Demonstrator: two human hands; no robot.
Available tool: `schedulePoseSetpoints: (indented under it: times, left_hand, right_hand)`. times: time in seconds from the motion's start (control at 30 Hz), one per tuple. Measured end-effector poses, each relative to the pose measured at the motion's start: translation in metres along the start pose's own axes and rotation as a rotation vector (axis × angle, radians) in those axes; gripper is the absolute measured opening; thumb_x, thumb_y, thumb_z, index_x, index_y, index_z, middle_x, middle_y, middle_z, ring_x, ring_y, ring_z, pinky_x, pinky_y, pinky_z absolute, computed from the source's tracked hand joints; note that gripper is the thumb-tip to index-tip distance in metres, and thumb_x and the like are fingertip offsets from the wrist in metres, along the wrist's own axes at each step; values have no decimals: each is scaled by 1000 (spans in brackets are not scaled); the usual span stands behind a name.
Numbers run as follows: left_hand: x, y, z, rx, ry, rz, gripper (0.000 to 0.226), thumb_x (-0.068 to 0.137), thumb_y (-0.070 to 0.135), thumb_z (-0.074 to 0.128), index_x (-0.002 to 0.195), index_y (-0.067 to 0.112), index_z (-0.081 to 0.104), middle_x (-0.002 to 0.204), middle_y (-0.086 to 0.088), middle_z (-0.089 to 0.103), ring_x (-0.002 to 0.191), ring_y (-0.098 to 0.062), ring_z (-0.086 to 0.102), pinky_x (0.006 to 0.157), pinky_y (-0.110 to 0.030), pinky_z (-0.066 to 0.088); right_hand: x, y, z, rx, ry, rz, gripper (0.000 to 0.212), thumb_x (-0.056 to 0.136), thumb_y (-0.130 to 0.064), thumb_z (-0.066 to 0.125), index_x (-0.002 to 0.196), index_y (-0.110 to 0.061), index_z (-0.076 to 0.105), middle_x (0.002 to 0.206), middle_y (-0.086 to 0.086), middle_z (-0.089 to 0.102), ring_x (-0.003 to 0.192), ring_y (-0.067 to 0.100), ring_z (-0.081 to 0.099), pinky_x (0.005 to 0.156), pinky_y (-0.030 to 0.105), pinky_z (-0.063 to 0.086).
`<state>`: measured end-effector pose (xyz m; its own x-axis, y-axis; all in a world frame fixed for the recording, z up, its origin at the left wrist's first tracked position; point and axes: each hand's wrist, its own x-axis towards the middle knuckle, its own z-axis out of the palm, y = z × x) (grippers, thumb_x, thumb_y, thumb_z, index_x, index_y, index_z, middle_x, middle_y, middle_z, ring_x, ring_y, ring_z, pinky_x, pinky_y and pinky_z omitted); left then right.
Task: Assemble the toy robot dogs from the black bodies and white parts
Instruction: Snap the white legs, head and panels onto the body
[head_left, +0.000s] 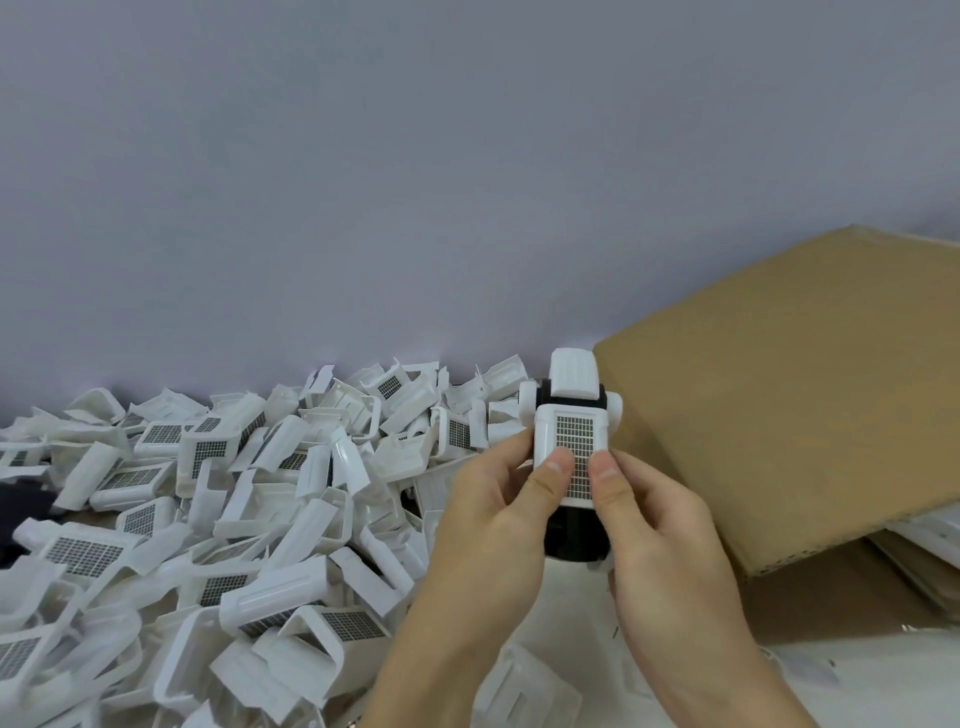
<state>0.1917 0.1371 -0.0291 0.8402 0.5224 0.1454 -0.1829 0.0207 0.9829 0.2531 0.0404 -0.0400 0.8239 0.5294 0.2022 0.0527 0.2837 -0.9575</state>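
A toy robot dog (570, 410) is held up in front of me, right of centre. It has a black body, a white head piece on top and a white back cover with a dark grid panel. My left hand (493, 525) grips its left side, with the thumb pressing on the grid panel. My right hand (654, 525) grips its right side, thumb also on the panel. The black body's lower end shows between my palms; the rest of it is hidden by the cover and my fingers.
A large heap of loose white covers (218, 499), many with grid panels, fills the table's left half up to the grey wall. A brown cardboard box (789, 395) stands at the right. More white parts (524, 686) lie under my wrists.
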Motion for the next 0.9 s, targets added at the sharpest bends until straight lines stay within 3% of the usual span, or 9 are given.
schedulePoseSetpoints:
  times: [0.13, 0.23, 0.33, 0.47, 0.53, 0.67, 0.73, 0.8, 0.9]
  left_hand:
    - [0, 3, 4, -38, -3, 1, 27, 105, 14, 50, 115, 14, 74, 101, -10, 78, 95, -24, 75, 71, -26, 59]
    - [1, 2, 6, -126, 58, -29, 25, 102, 16, 52, 108, 12, 77, 96, -18, 76, 90, -32, 74, 73, -37, 60]
    - [1, 2, 10, -180, 153, -62, 23, 99, 18, 56, 104, 17, 78, 96, -12, 78, 90, -28, 74, 74, -37, 60]
    - [3, 2, 9, -285, 283, -68, 25, 92, 11, 67, 117, 13, 65, 102, -8, 79, 93, -26, 76, 67, -32, 61]
    - [4, 2, 8, -374, 336, -67, 38, 84, 10, 74, 119, 7, 60, 106, -12, 77, 96, -27, 76, 71, -34, 61]
    - [4, 4, 9, -420, 397, -139, 57, 63, 26, 83, 110, -1, 65, 97, -16, 78, 96, -34, 76, 93, -53, 58]
    - [3, 8, 7, -367, 390, -165, 47, 68, 38, 81, 98, 2, 75, 94, -15, 79, 90, -31, 77, 83, -45, 63]
    - [3, 14, 4, -275, 410, -154, 33, 86, 42, 71, 80, 12, 81, 88, -11, 79, 77, -23, 78, 59, -29, 61]
    - [2, 16, -6, -11, 672, -46, 43, 96, 39, 64, 60, 18, 74, 64, 6, 73, 55, -11, 66, 60, -29, 51]
  right_hand:
    - [-1, -4, 0, -99, 17, -48, 29, 103, -24, 48, 102, -27, 77, 92, -11, 79, 89, 2, 73, 70, 11, 52]
    - [-2, -6, 5, -91, 14, -63, 29, 101, -31, 50, 94, -35, 78, 90, -11, 78, 86, 1, 73, 66, 10, 51]
    - [-3, -4, 8, -95, 19, -76, 27, 91, -45, 52, 104, -36, 75, 97, -16, 77, 93, -1, 72, 74, 11, 53]
    - [-5, 1, 9, -247, 78, -108, 40, 89, -37, 64, 128, -33, 63, 120, -18, 69, 115, 1, 64, 97, 31, 54]
    - [-8, 2, 9, -343, 59, -169, 41, 90, -33, 68, 131, -35, 60, 125, -20, 64, 120, -2, 59, 100, 21, 49]
    - [-10, 3, 8, -515, -8, -213, 62, 84, -37, 75, 140, -37, 50, 135, -27, 53, 129, -12, 46, 99, 3, 36]
    - [-9, 4, 9, -541, 20, -205, 65, 82, -34, 78, 140, -36, 50, 133, -27, 55, 125, -11, 49, 97, 5, 39]
    - [-8, 5, 9, -477, 99, -186, 61, 79, -39, 73, 138, -33, 57, 126, -25, 63, 119, -8, 56, 95, 10, 45]
    - [-7, 3, 11, -328, 207, -147, 43, 79, -44, 69, 121, -36, 65, 105, -29, 69, 104, -10, 62, 82, 4, 46]
